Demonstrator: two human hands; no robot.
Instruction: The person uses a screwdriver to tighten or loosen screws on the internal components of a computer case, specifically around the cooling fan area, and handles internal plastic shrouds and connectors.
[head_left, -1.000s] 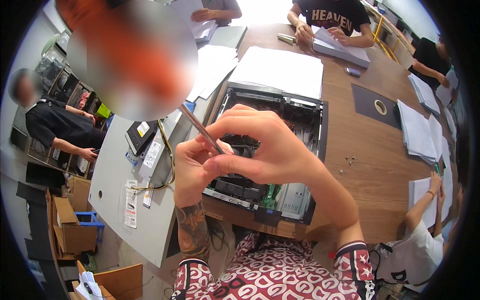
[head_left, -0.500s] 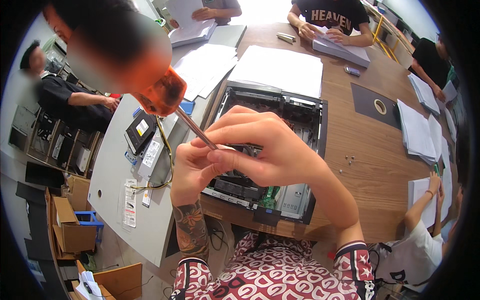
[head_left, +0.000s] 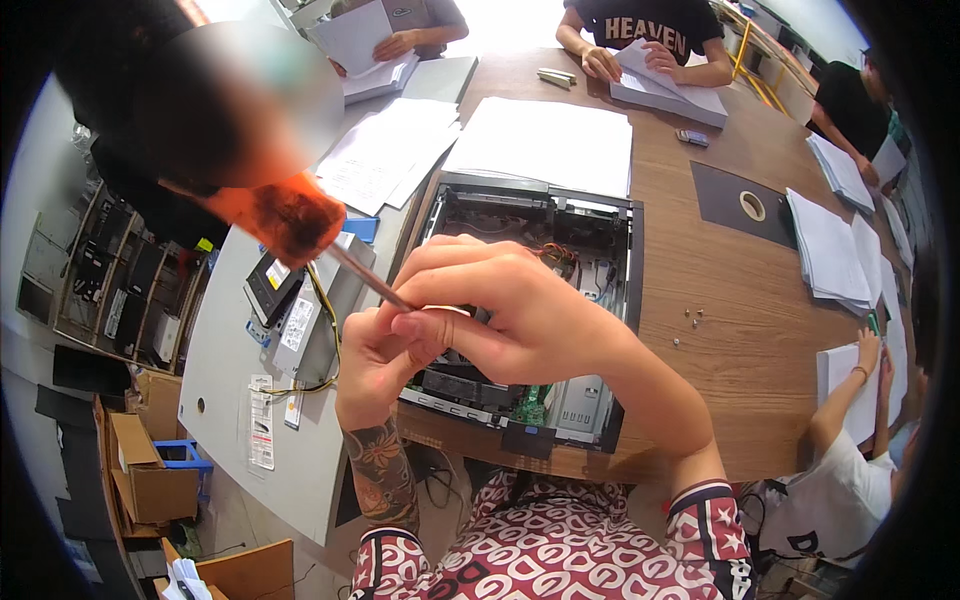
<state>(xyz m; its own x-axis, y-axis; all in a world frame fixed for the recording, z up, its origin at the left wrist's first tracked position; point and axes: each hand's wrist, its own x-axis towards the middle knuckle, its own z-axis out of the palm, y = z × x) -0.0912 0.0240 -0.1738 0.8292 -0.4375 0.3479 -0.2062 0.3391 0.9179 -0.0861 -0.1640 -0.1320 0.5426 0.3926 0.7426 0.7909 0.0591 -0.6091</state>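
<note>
An orange-handled screwdriver [head_left: 295,218] hangs over the open black computer case [head_left: 631,250], its handle high at upper left and its metal shaft slanting down between my hands. My right hand [head_left: 510,315] is closed with thumb and fingers around the lower shaft. My left hand [head_left: 380,365] is closed right beside it, under the shaft's lower end; what its fingers grip is hidden by the right hand. The shaft's tip cannot be seen clearly. The case shows loose wires, a green board and metal panels behind my hands.
A drive [head_left: 270,280] and cabled power supply [head_left: 305,325] lie on the grey desk [head_left: 225,370]. Several screws [head_left: 695,320], paper stacks [head_left: 825,245] and a tape roll [head_left: 752,205] lie on the wooden table. Co-workers [head_left: 645,35] handle paper around it; cardboard boxes [head_left: 140,470] stand at left.
The orange handle and shaft have shifted left and down in the picture, and my hands slightly left. The co-worker at far left is now mostly hidden behind the handle and blurred area.
</note>
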